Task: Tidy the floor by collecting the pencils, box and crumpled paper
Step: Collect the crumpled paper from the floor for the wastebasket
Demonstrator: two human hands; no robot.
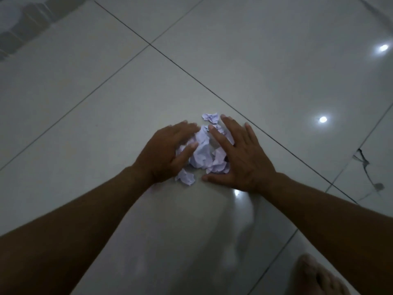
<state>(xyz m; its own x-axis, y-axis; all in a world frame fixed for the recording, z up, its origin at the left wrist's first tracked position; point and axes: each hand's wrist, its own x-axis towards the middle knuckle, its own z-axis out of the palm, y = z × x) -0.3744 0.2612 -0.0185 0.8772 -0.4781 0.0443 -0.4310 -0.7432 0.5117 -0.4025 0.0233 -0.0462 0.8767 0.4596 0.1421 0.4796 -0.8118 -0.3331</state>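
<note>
Foot [319,275] well apart from paper [203,154]

Glossy pale tiled floor [255,67] with dark grout lines crossing diagonally and 2 bright light reflections at right. A pile of crumpled paper [204,153] lies at centre, with 1 loose piece [211,117] just beyond it and 1 piece [186,177] at its near left edge. A cracked tile [362,159] shows at right; a bare foot [316,275] rests at near right.

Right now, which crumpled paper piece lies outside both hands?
The far scrap, lying alone beyond the right hand; the near scrap touches the left hand.
</note>
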